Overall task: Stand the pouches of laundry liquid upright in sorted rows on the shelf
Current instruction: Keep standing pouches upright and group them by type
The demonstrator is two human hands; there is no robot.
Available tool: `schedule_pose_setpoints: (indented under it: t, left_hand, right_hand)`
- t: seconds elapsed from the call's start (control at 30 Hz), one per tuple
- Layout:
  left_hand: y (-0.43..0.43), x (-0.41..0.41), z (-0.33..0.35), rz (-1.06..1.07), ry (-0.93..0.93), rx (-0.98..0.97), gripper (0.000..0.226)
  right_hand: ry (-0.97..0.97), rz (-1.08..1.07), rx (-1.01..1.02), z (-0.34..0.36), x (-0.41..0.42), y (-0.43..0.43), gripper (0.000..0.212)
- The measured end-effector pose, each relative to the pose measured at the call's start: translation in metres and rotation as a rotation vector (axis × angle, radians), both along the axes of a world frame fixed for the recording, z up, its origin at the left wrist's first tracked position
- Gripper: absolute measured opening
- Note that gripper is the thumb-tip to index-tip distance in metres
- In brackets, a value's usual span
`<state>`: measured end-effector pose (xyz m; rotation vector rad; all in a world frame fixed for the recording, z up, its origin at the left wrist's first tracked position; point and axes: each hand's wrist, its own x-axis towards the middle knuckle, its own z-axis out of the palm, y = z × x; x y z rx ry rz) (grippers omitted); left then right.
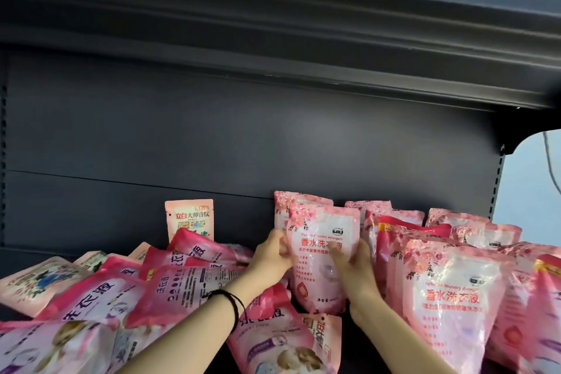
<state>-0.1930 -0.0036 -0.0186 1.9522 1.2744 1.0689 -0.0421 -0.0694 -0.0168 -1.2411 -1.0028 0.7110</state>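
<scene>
Pouch of rose-print laundry liquid point(321, 255) upright between both hands, long axis running 12 to 6 o'clock, printed front toward the camera. Left hand point(273, 255) at 9 o'clock of it, fingers curled, pinching the left edge; black band point(233, 304) round that wrist. Right hand point(356, 267) at 3 to 4 o'clock, thumb laid across the front, fingers out of sight behind the right edge, so clamped on the same pouch. Neither hand nearer than the other, both in contact. Base low by the shelf point(355, 349) deck, contact with it hard to tell. Twin pouch point(288, 200) standing directly behind at 12 o'clock, top edge showing above.

Judged as the seating step: pouch to be pressed back toward 12 o'clock against the twin, kept vertical, then released on both sides together, to avoid a slump toward the unpropped 9 o'clock side.

Counted:
- Two in this row, held one included.
- At least seven more pink standing pouches point(452, 291) in close rows at 3 o'clock.
- One orange-label pouch point(189, 218) upright alone at 10 o'clock against the back panel.
- At least ten in the heap of flat pouches point(121, 291), overlapping from 6 to 9 o'clock, exact number unclear.
</scene>
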Motion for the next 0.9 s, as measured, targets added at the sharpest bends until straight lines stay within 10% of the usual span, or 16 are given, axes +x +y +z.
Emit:
schedule_pose_setpoints:
  t: [0.9]
  left_hand:
    - [-0.002, -0.033, -0.008, -0.175, 0.009, -0.053, 0.037]
  right_hand:
    - [0.027, 0.297, -0.305, -0.029, -0.021, -0.007, 0.041]
